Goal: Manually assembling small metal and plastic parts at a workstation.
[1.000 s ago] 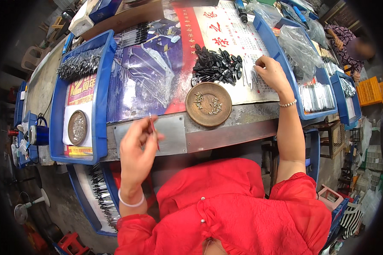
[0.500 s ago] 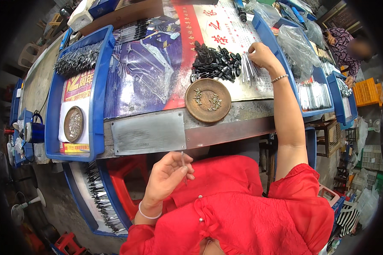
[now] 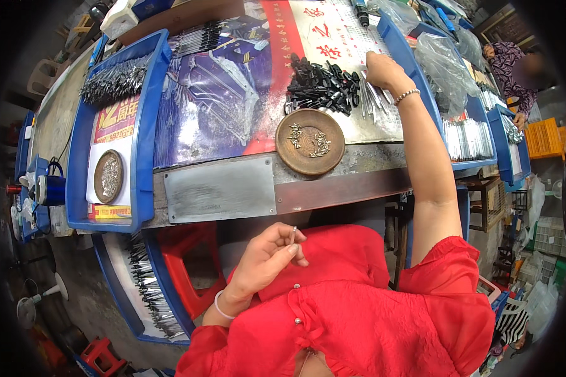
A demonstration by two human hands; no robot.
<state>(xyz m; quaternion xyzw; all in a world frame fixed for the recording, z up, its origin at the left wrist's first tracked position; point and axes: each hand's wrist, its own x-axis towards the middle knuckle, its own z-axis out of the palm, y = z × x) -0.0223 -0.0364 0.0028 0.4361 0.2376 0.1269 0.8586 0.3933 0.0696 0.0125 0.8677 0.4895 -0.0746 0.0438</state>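
Note:
Just past the table's front edge, over my lap, my left hand (image 3: 270,257) pinches a thin silvery rod (image 3: 292,235) between thumb and fingers. My right hand (image 3: 387,71) reaches to the far right of the table. Its fingers are curled together at the far end of a small pile of thin silver rods (image 3: 376,100); what they hold, if anything, is hidden. Left of that pile lies a heap of small black clip-like parts (image 3: 321,87). In front of the heap sits a round brown dish (image 3: 284,151) with small brass-coloured pieces (image 3: 321,144).
A blue tray (image 3: 146,157) at left holds many slender parts (image 3: 116,81) and a small dish (image 3: 100,182) of silvery bits. Another blue tray (image 3: 415,78) stands at right with plastic bags (image 3: 446,72). A metal plate (image 3: 220,191) covers the table's front edge. Another person (image 3: 509,69) is at far right.
My left hand has moved right with the rod, which now tilts differently. My right hand has shifted slightly up and right, and the silver rods beneath it look more spread.

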